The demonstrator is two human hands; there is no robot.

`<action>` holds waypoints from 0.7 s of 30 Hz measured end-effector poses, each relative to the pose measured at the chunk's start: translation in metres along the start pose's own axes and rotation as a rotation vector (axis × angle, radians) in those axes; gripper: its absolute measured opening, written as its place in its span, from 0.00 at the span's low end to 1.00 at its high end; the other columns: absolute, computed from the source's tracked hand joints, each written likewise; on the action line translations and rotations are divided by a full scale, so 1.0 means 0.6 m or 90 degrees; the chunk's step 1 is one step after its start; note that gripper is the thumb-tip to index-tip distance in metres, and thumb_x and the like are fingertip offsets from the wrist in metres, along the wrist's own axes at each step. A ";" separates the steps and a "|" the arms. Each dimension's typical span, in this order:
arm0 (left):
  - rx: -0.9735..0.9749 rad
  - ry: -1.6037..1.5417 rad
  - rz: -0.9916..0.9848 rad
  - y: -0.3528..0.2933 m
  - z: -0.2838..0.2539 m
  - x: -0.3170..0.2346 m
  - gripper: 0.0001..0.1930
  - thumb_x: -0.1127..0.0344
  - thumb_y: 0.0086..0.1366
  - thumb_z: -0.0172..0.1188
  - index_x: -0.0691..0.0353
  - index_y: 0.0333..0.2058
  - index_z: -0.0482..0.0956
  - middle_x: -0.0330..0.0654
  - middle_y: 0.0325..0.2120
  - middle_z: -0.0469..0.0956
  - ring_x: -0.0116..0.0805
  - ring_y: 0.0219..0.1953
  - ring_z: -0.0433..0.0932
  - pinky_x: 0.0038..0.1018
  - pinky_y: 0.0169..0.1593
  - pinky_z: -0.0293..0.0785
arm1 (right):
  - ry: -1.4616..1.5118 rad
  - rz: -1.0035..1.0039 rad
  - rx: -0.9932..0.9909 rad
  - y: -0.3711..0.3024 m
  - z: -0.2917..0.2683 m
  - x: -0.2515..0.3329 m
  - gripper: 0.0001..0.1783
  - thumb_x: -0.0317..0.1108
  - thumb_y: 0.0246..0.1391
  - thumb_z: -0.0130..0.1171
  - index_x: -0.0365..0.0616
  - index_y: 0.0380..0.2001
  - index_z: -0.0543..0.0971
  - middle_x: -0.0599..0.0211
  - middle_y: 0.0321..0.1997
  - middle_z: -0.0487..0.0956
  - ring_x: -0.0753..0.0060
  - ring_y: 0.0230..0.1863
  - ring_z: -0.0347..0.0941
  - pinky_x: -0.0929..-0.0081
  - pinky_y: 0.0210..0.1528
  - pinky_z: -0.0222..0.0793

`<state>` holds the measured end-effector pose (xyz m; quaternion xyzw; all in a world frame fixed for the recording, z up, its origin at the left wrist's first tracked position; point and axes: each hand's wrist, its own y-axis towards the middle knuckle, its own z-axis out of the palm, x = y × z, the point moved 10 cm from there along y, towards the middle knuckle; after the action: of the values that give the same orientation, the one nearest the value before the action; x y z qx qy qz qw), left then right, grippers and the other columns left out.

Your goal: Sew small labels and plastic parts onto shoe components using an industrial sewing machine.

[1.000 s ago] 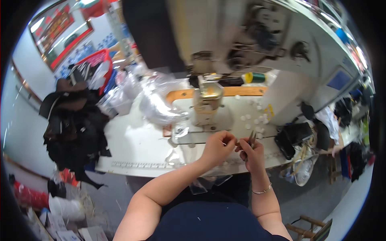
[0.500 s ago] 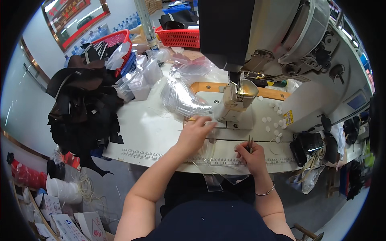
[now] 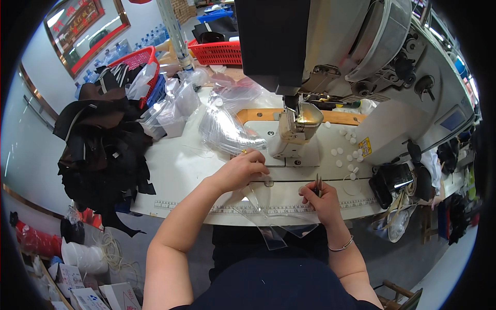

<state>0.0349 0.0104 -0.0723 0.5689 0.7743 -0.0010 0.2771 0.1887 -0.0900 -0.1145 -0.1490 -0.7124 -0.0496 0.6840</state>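
My left hand (image 3: 240, 169) is over the table just in front of the sewing machine's post (image 3: 289, 137), its fingers bent down and drawn together. Whatever they pinch is hidden. Just below the fingertips, clear plastic pieces (image 3: 272, 237) run across the ruler strip and hang over the front edge. Beyond the hand, a fanned stack of clear plastic sheets (image 3: 222, 126) lies beside the machine base. In my right hand (image 3: 321, 200) is a small pair of thread snips (image 3: 318, 185), points upward, held near the table edge to the right of the plastic.
White round discs (image 3: 339, 163) lie scattered right of the post. A black cut-material heap (image 3: 103, 150) hangs over the table's left end. Red baskets (image 3: 217, 53) stand behind. The machine head (image 3: 274, 46) overhangs the middle. A black box (image 3: 395, 181) sits at the right.
My left hand has drawn back slightly from the clear sheet stack toward me, its fingers curling down. My right hand still holds the snips. The whole view has shifted a little.
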 end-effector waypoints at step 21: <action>-0.220 -0.090 -0.344 -0.089 -0.010 0.033 0.17 0.70 0.49 0.64 0.66 0.39 0.75 0.48 0.35 0.72 0.45 0.32 0.75 0.31 0.36 0.72 | -0.001 0.083 0.254 0.088 0.158 -0.011 0.10 0.39 0.50 0.59 0.43 0.28 0.75 0.70 0.41 0.76 0.91 0.23 0.60 0.89 0.23 0.59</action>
<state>-0.0187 0.0112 -0.0924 0.2859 0.8647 0.0177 0.4125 0.1128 -0.0149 -0.1339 -0.0564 -0.6976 0.1373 0.7009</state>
